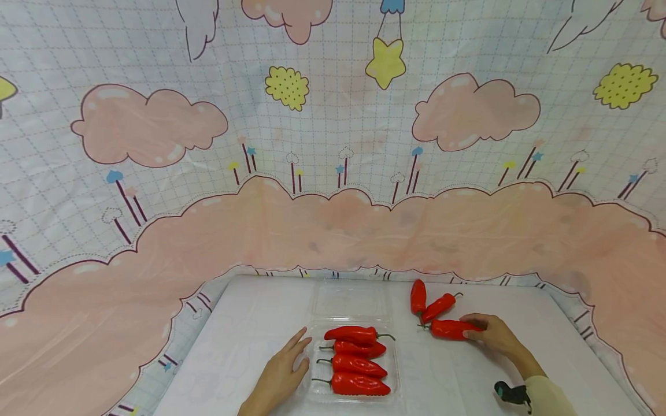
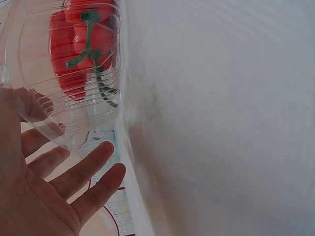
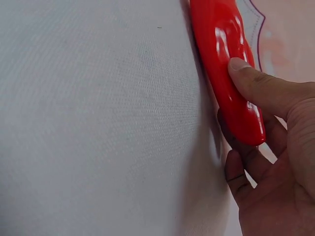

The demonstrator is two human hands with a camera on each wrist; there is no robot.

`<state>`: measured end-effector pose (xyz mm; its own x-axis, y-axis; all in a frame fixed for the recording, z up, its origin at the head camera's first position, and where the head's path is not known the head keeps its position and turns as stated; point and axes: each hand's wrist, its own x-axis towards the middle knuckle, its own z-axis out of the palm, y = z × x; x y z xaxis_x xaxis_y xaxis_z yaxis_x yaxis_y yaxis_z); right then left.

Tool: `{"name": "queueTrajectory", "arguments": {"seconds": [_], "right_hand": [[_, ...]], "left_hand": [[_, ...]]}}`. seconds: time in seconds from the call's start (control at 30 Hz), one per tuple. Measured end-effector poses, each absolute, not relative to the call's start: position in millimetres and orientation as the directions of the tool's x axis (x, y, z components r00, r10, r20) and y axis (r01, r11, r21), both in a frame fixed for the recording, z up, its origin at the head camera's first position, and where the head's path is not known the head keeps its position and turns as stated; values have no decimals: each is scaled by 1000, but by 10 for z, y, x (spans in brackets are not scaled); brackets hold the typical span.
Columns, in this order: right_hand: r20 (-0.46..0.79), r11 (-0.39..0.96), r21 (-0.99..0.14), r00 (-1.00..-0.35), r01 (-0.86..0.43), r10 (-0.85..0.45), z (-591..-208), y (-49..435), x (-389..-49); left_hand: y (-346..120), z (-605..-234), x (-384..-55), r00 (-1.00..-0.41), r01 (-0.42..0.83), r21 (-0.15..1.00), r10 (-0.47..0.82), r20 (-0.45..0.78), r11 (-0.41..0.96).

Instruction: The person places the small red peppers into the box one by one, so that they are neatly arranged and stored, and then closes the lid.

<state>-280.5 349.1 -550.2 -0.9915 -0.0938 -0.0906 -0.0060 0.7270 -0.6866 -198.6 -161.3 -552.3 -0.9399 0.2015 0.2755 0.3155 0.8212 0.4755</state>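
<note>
My right hand (image 1: pixel 491 334) pinches a red pepper (image 1: pixel 448 330) near its tip, the thumb on one side and fingers curled round the other in the right wrist view. That pepper lies low over the white table, its green stem pointing left. My left hand (image 1: pixel 283 368), fingers spread and fairly straight, rests beside the left wall of a clear plastic box (image 1: pixel 398 370). Inside the box several red peppers (image 1: pixel 359 383) lie in a row, most with stems to the left and the farthest with its stem to the right. In the left wrist view the fingers (image 2: pixel 83 172) show beside the box wall.
Behind the box its clear lid (image 1: pixel 351 301) lies folded back. Two more red peppers (image 1: pixel 418 297) lie just beyond the pinched one. A black strap-like object (image 1: pixel 512 394) sits by the right sleeve. A cartoon-print cloth (image 1: pixel 322 231) rises behind the white table (image 1: pixel 234 312).
</note>
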Motion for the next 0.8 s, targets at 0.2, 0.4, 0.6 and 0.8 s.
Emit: {"name": "queueTrajectory", "arguments": {"seconds": [0.2,0.4,0.6,0.8], "right_hand": [[-81,725,-689,-993,-10,-91,-5517,3511,-2789],[-96,707,-707,-992,9,-83,-5497,3507,-2752],[-88,700,-714,-993,9,-77,-5462,3487,-2703],[-91,700,-714,-994,25,-58,-5416,3449,-2641]], "left_hand": [[-1615,-5523,-1997,-944,311,479,206,259,821],[-1620,-5519,-1993,-950,296,492,198,243,819],[-1620,-5511,-1997,-947,304,485,203,249,820],[-1622,-5519,-1991,-943,312,483,203,264,818]]}}
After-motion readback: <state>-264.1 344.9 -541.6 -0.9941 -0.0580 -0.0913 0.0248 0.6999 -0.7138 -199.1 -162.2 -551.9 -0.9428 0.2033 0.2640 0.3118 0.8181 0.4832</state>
